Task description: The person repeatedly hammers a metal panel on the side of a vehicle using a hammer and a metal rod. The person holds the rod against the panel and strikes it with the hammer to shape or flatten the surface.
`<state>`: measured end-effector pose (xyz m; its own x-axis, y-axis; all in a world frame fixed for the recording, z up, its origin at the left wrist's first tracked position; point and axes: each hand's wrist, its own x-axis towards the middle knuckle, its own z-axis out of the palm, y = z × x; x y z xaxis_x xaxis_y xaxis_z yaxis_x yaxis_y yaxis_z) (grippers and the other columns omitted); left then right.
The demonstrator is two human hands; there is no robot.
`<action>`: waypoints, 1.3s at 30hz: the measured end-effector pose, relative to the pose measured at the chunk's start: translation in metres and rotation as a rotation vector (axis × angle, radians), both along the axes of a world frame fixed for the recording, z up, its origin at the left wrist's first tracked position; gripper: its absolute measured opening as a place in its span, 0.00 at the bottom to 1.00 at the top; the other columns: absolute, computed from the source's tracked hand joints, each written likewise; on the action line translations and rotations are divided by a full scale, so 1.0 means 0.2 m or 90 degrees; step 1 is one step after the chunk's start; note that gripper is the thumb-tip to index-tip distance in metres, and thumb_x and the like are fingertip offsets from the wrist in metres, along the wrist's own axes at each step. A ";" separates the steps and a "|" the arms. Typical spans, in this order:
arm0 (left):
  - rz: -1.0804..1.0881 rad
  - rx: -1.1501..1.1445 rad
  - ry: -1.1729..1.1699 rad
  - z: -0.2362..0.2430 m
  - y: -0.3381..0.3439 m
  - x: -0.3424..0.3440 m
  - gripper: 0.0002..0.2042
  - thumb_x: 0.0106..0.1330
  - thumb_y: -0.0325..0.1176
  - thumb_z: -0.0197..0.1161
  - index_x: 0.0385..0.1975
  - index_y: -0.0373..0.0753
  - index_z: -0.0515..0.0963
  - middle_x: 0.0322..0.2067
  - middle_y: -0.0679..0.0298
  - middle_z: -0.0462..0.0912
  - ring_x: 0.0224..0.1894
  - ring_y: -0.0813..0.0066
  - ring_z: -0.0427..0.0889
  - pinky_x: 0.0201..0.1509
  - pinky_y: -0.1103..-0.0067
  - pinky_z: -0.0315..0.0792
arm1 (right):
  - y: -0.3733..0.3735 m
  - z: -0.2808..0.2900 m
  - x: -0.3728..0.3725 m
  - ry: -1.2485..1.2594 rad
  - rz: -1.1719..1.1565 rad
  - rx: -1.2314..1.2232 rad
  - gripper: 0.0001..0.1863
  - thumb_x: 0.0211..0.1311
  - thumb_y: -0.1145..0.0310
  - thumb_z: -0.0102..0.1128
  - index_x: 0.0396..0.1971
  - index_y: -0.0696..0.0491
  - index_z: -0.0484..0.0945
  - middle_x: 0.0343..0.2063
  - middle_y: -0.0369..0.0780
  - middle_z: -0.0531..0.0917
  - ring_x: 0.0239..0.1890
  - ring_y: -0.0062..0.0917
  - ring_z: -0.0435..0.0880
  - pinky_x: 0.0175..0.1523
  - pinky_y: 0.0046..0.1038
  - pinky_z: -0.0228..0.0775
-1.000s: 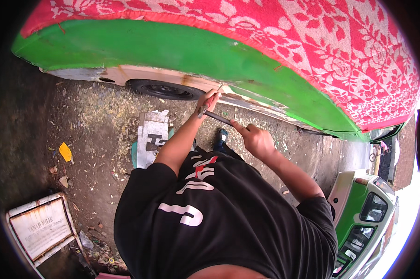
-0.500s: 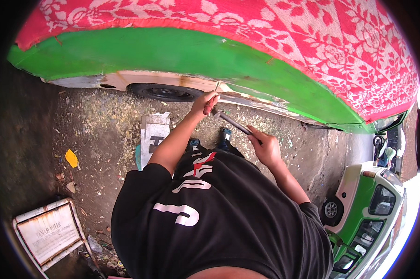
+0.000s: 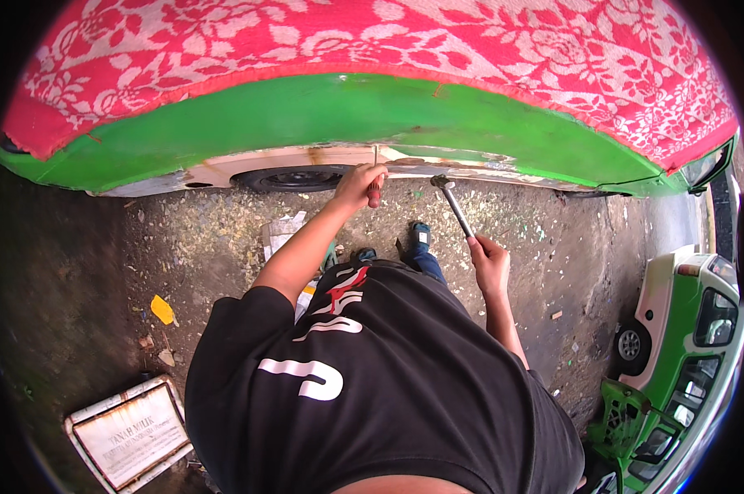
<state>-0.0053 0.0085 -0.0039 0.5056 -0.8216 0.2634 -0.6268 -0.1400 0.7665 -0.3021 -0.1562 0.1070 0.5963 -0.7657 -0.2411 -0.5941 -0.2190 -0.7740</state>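
Observation:
In my left hand is a red-handled tool, its thin shaft pointing up at the seam on the lower panel of the green vehicle, where pale, rusty patches show. My right hand grips a hammer by its handle, with the head raised to the right of the tool and apart from it. A black tyre sits under the panel, left of my left hand.
A red floral cloth covers the vehicle's top. Debris and a yellow scrap lie on the ground near pale sheets by my feet. A rusty-framed sign lies lower left; a green-and-white van stands at right.
The hammer has moved rightward, away from the red-handled tool, along with my right hand. The view has shifted, so the green vehicle sits lower and flatter in the picture.

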 end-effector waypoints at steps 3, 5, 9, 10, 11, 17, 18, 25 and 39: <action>-0.010 0.000 -0.018 0.01 -0.01 -0.01 0.13 0.53 0.22 0.61 0.39 0.39 0.75 0.24 0.65 0.77 0.29 0.67 0.78 0.35 0.73 0.71 | 0.02 0.03 0.02 -0.006 0.024 -0.007 0.18 0.62 0.57 0.66 0.40 0.58 0.85 0.18 0.38 0.80 0.23 0.17 0.75 0.31 0.26 0.67; -0.003 0.000 -0.007 0.01 -0.01 -0.02 0.13 0.52 0.22 0.61 0.39 0.39 0.75 0.24 0.65 0.77 0.29 0.66 0.78 0.35 0.73 0.71 | 0.02 0.03 0.03 0.001 0.031 -0.004 0.19 0.62 0.57 0.66 0.42 0.58 0.85 0.18 0.39 0.80 0.23 0.18 0.75 0.31 0.26 0.67; 0.011 -0.019 -0.015 -0.02 -0.03 -0.02 0.16 0.48 0.21 0.64 0.39 0.42 0.76 0.26 0.65 0.80 0.30 0.63 0.80 0.34 0.70 0.73 | 0.00 0.04 0.04 0.008 0.045 -0.007 0.19 0.62 0.57 0.66 0.43 0.59 0.84 0.19 0.40 0.80 0.23 0.19 0.75 0.32 0.27 0.68; 0.014 -0.023 -0.013 -0.03 -0.03 -0.02 0.17 0.47 0.21 0.64 0.39 0.42 0.76 0.26 0.65 0.80 0.30 0.63 0.80 0.34 0.70 0.73 | 0.00 0.04 0.05 0.011 0.050 -0.007 0.19 0.62 0.57 0.66 0.43 0.59 0.84 0.19 0.40 0.81 0.23 0.19 0.76 0.32 0.27 0.68; 0.017 -0.028 -0.011 -0.05 -0.02 -0.02 0.17 0.47 0.21 0.64 0.39 0.42 0.76 0.26 0.65 0.80 0.30 0.62 0.80 0.33 0.70 0.73 | -0.01 0.04 0.05 0.013 0.052 -0.005 0.19 0.62 0.57 0.66 0.43 0.58 0.84 0.19 0.40 0.81 0.23 0.20 0.76 0.32 0.28 0.68; 0.027 -0.027 -0.024 -0.02 -0.03 -0.04 0.14 0.51 0.22 0.61 0.39 0.42 0.75 0.25 0.65 0.77 0.30 0.65 0.78 0.34 0.72 0.71 | -0.05 0.03 0.08 0.023 0.067 0.003 0.19 0.61 0.57 0.66 0.43 0.58 0.85 0.22 0.43 0.84 0.26 0.22 0.81 0.35 0.28 0.72; 0.024 -0.024 -0.024 -0.02 -0.02 -0.04 0.12 0.54 0.23 0.59 0.40 0.41 0.75 0.25 0.65 0.76 0.29 0.66 0.78 0.34 0.73 0.71 | -0.05 0.03 0.08 0.020 0.071 0.003 0.19 0.61 0.57 0.66 0.43 0.58 0.85 0.23 0.43 0.85 0.26 0.22 0.81 0.36 0.28 0.72; 0.026 -0.023 -0.028 -0.02 -0.02 -0.03 0.13 0.53 0.24 0.61 0.40 0.40 0.76 0.25 0.65 0.77 0.29 0.65 0.78 0.35 0.72 0.71 | -0.06 0.02 0.12 0.027 0.082 0.023 0.19 0.60 0.57 0.67 0.43 0.57 0.85 0.26 0.44 0.86 0.29 0.24 0.84 0.38 0.28 0.74; 0.028 -0.017 -0.058 -0.01 -0.02 -0.03 0.12 0.54 0.26 0.61 0.39 0.40 0.76 0.24 0.66 0.77 0.29 0.65 0.79 0.34 0.72 0.71 | -0.04 0.02 0.13 0.025 0.083 0.046 0.19 0.61 0.57 0.67 0.43 0.56 0.85 0.25 0.42 0.86 0.28 0.23 0.84 0.37 0.28 0.74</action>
